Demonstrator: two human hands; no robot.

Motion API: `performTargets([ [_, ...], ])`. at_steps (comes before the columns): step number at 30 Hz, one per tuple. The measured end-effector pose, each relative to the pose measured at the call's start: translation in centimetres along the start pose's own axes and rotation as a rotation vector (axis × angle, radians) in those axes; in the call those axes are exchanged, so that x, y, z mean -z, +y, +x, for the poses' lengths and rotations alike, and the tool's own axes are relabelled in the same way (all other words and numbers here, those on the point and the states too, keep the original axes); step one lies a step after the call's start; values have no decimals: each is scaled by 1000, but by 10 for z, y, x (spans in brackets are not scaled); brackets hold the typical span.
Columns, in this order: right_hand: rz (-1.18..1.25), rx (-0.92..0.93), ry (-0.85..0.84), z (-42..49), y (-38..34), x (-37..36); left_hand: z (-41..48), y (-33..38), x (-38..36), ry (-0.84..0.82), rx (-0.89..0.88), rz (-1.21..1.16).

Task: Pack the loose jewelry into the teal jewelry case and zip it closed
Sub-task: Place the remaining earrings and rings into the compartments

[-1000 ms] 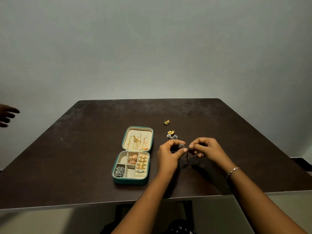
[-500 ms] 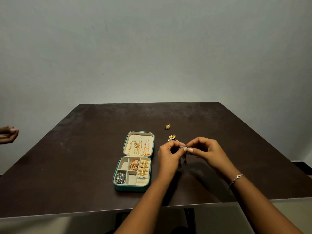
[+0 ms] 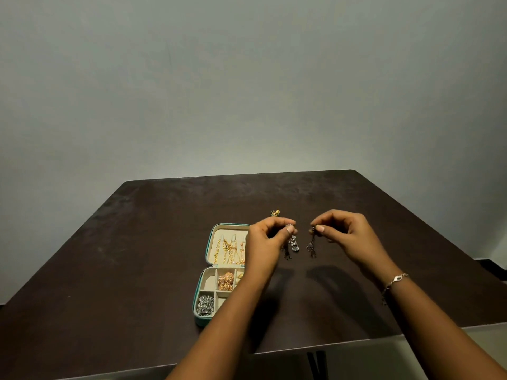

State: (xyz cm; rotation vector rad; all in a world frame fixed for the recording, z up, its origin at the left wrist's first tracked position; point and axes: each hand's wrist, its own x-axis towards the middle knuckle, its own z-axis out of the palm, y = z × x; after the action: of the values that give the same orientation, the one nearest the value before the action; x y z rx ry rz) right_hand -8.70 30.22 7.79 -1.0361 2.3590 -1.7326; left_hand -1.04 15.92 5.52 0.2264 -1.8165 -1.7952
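Teal case [image 3: 208, 244] with cream lining, gold chains [image 3: 229, 249], on dark brown table [image 3: 137, 256].

You have a dark brown table [image 3: 123, 270] before you, on which an open teal case [image 3: 201, 322] lies flat left of centre, lid half away from you, compartment half nearer, with a small gold earring [image 3: 275, 212] just beyond its far right corner.

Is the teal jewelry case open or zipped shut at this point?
Open: the teal jewelry case lies flat, lid folded back, compartments and gold chains exposed.
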Motion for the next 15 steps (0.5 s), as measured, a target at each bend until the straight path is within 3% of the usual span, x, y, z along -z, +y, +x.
performTargets([
  [15, 104, 24, -66, 6, -48, -31, -3, 31, 59, -1, -62, -23],
])
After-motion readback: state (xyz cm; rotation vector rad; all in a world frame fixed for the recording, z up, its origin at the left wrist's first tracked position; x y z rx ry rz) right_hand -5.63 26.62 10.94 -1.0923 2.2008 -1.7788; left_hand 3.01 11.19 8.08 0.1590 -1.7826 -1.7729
